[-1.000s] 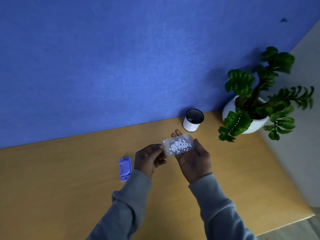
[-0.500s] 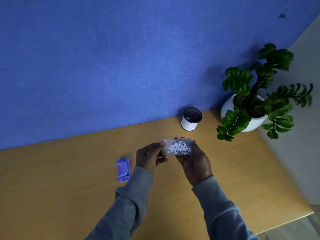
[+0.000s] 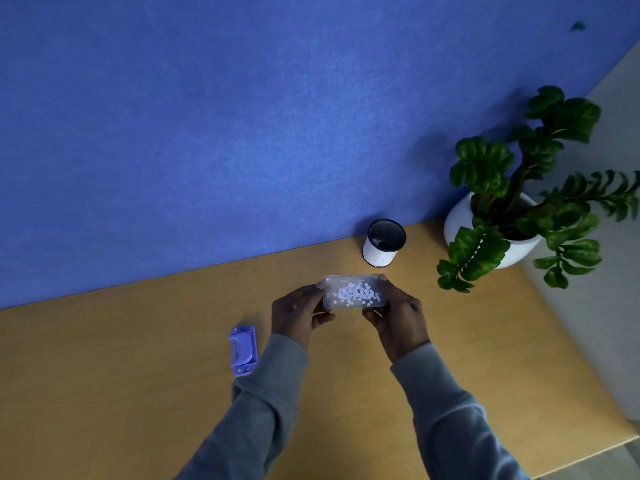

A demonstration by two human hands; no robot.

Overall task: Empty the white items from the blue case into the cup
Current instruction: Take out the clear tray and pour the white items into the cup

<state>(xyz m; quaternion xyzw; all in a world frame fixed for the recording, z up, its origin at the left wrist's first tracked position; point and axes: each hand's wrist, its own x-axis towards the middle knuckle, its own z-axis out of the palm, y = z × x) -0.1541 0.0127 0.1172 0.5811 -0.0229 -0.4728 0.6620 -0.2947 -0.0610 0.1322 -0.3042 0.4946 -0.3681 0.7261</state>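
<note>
A clear tray (image 3: pixel 329 301) full of several small white items (image 3: pixel 356 294) is held level above the wooden table (image 3: pixel 121 393). My right hand (image 3: pixel 398 318) grips its right end, thumb below and fingers behind. My left hand (image 3: pixel 298 315) pinches its left end. The white cup (image 3: pixel 382 243) with a dark inside stands upright against the blue wall, a little beyond the tray. A blue case part (image 3: pixel 243 349) lies flat on the table, left of my left sleeve.
A leafy plant in a white pot (image 3: pixel 460 223) stands at the back right corner; its leaves hang over the table near the cup. The blue wall (image 3: pixel 242 133) bounds the far edge. The table's right edge (image 3: pixel 571 368) runs beside a grey surface.
The tray has turned from tilted to level. Both hands stay on it, shifted only slightly.
</note>
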